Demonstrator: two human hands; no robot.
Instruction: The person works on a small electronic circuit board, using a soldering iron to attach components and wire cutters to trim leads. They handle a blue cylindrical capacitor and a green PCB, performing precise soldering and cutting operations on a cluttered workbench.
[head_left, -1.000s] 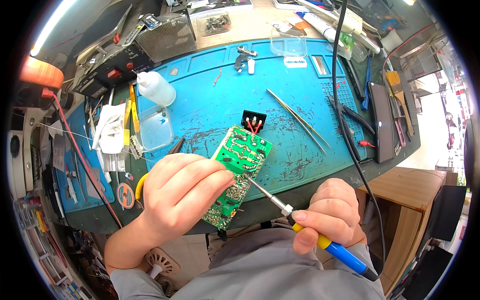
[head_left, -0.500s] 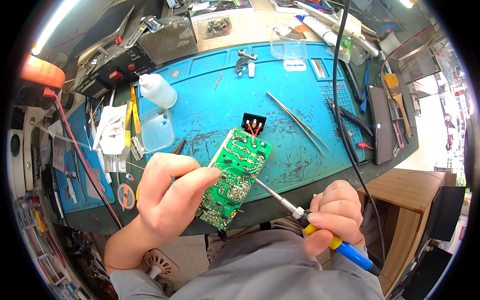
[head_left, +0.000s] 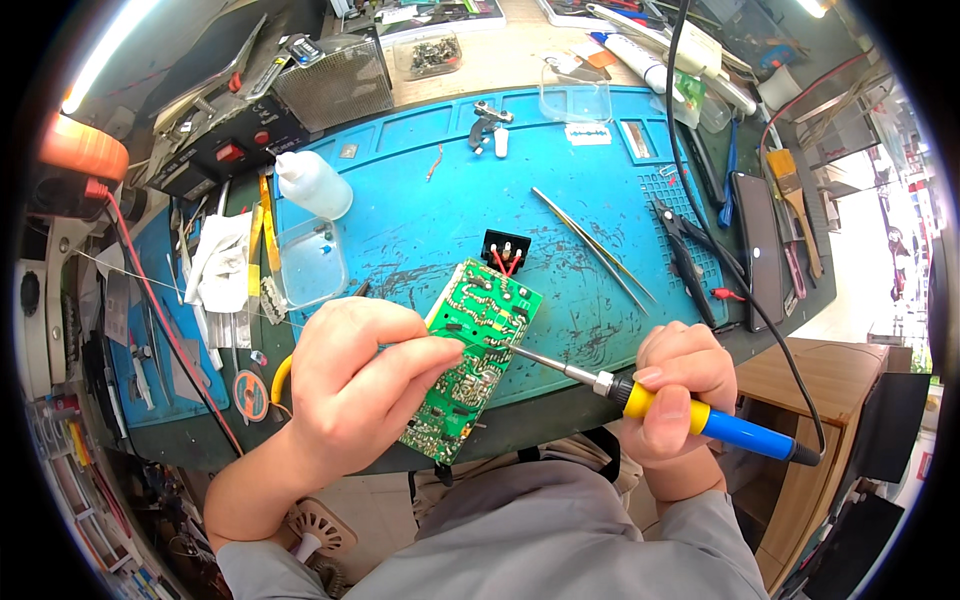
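My left hand is pinched over the green circuit board; what its fingertips hold is hidden. A thin wire runs toward it from the left. My right hand grips a blue-and-yellow soldering iron, its metal tip at the board's right half, near my left fingertips. A black connector with red wires sits at the board's far end. Tweezers lie right of it. Beside my left hand are a solder-wick spool and a yellow curved handle.
The blue mat carries a squeeze bottle, plastic box, pliers and small metal part. A phone and brush lie right; a black power unit stands back left. A wooden cabinet is lower right.
My right hand has moved up and right, leaving the iron at a flatter angle. The iron's cable has swung right. My left hand's fingertips have shifted slightly over the board.
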